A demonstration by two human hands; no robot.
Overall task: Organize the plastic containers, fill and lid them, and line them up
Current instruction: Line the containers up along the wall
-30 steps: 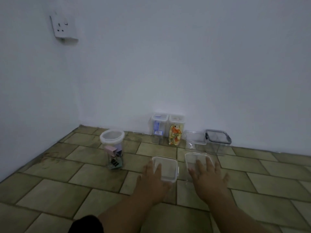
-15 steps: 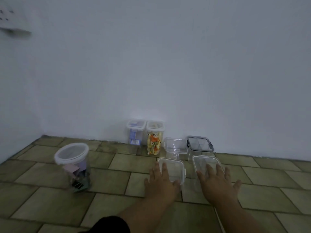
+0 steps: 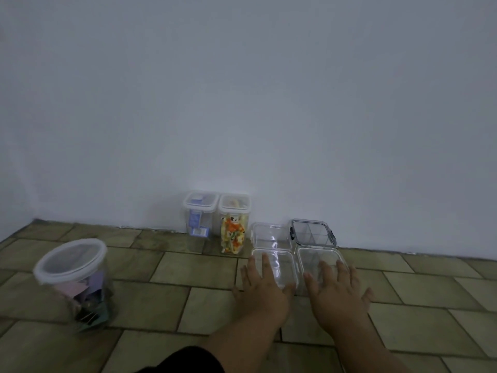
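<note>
Two clear boxes (image 3: 285, 265), long axes wallward, beneath left hand (image 3: 262, 290), right hand (image 3: 337, 294).

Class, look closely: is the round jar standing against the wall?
No, the round jar stands out on the tiled floor at the left, well clear of the wall.

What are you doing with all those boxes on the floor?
A person is lining up plastic containers on the floor. The left hand lies flat on one clear box, the right hand on the neighbouring box. Behind, by the wall, stand a third clear box, a dark-rimmed box, a blue-filled tub and an orange-filled tub. A round jar stands apart at left.
</note>
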